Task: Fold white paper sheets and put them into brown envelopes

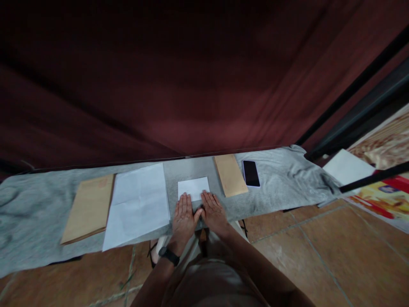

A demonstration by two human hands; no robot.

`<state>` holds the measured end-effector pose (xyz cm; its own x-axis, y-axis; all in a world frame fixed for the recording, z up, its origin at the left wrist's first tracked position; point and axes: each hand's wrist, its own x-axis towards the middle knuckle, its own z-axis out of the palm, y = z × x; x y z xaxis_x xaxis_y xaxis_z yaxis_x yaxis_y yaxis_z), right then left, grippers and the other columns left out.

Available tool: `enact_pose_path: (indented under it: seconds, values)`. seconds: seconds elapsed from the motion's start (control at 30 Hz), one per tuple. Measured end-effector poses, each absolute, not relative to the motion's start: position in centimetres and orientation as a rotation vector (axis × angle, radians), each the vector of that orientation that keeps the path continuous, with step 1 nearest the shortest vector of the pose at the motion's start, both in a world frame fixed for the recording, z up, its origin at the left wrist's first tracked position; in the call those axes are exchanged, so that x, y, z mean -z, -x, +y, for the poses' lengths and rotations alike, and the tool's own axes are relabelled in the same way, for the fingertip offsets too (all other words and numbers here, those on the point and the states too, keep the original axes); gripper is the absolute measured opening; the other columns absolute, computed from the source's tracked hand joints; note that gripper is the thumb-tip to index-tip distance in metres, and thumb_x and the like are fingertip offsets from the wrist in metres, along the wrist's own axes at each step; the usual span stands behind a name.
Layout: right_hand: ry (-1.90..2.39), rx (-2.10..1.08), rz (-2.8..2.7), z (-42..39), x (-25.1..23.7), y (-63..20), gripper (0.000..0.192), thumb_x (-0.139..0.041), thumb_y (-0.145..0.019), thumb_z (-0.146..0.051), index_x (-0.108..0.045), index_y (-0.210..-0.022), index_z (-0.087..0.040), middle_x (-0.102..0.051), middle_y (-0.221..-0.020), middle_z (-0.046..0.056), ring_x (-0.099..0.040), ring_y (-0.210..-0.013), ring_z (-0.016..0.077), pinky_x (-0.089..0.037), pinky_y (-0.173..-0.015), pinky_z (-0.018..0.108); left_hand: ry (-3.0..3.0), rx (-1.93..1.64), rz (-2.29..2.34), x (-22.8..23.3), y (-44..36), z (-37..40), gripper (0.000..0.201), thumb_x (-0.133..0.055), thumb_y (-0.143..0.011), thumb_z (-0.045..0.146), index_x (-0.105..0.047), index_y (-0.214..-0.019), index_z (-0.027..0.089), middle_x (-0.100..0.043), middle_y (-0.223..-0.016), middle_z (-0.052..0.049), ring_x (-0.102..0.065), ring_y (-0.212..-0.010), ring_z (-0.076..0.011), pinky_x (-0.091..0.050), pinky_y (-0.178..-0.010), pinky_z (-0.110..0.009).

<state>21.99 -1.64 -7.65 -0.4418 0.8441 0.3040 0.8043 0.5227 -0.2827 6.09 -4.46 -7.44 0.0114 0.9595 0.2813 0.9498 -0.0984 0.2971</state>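
A small folded sheet of white paper (pixel 193 187) lies on the grey cloth in front of me. My left hand (pixel 184 217) rests flat at its near left corner, fingers stretched out over the edge. At the near right corner lies my right hand (pixel 213 212), also flat with its fingers extended. The two thumbs point toward each other and nearly meet. To the left is a stack of large white sheets (pixel 139 204) with a crease across the top one. Right of the folded paper is a brown envelope (pixel 230 175).
A pile of larger brown envelopes (pixel 87 209) sits at the left. A smartphone (pixel 251 173) with a dark screen lies right of the single envelope. The grey cloth (pixel 277 183) covers a narrow bench or table against a dark red curtain (pixel 191 85). Black bars (pixel 358 85) stand at the right.
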Motion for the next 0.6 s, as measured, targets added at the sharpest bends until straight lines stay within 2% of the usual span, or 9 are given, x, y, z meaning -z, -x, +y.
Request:
enact_pose_path:
  seconds: [0.27, 0.47, 0.6]
  values:
    - [1.509, -0.071, -2.22, -2.5, 8.4, -22.9, 0.059, -0.045, -0.106, -0.037, -0.04, -0.156, -0.005, -0.048, -0.157, 0.02, -0.04, -0.148, 0.0288, -0.035, -0.122, 0.048, -2.211, -0.67, 2.2, 7.7, -5.9, -5.3, 0.077, -0.035, -0.103, 0.056, -0.033, -0.157, 0.001, -0.038, -0.16, -0.029, -0.033, -0.153, -0.037, -0.031, -0.123, -0.056]
    - [1.544, -0.074, -2.166, -2.7, 8.3, -23.1, 0.056, -0.043, -0.107, -0.033, -0.042, -0.154, -0.003, -0.047, -0.157, 0.021, -0.039, -0.149, 0.03, -0.035, -0.121, 0.049, -2.271, -0.68, 2.226, 8.1, -5.7, -5.3, 0.079, -0.037, -0.102, 0.057, -0.037, -0.154, -0.003, -0.04, -0.158, -0.032, -0.036, -0.151, -0.0397, -0.035, -0.121, -0.058]
    - [1.443, -0.127, -2.222, -2.0, 7.5, -22.8, 0.055, -0.041, -0.107, -0.03, -0.04, -0.156, -0.006, -0.045, -0.159, 0.017, -0.039, -0.15, 0.0268, -0.033, -0.123, 0.048, -2.292, -0.663, 2.24, 8.1, -5.8, -5.2, 0.07, -0.038, -0.104, 0.05, -0.041, -0.153, 0.0, -0.039, -0.159, -0.03, -0.036, -0.151, -0.0394, -0.036, -0.119, -0.059]
